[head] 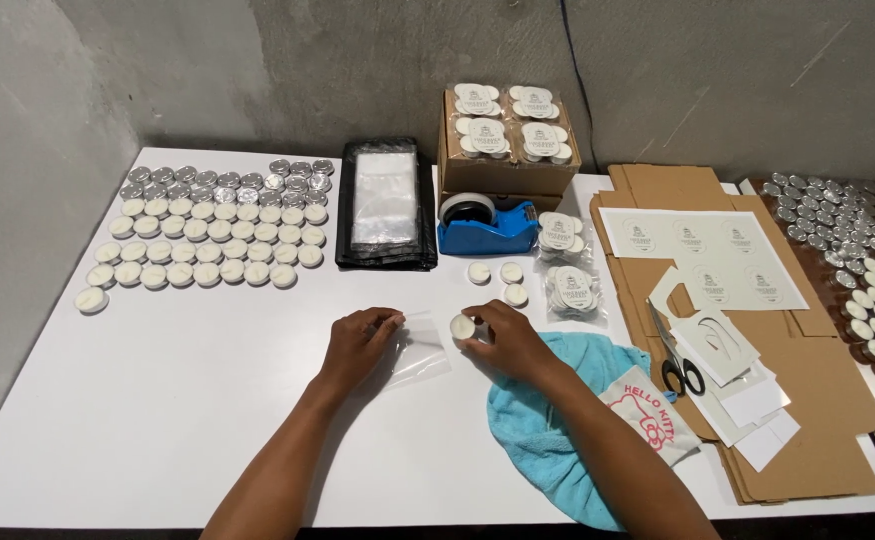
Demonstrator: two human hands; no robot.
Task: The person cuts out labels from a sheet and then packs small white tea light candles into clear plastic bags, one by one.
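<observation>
Two hands work near the middle of the white table (158,400): the left hand (358,342) pinches the edge of a small clear plastic bag (420,345) lying flat there. Just beside the bag's right edge, the right hand (503,340) grips a white tealight candle (463,326) between thumb and fingertips, with a blue towel (548,420) under its wrist.

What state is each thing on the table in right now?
Left hand: pinching the clear bag.
Clear bag: flat, empty.
Right hand: gripping a tealight.
Tealight: held at the bag's edge, outside it.
Cardboard box: open, filled with packs.
Scissors: closed, lying flat.
</observation>
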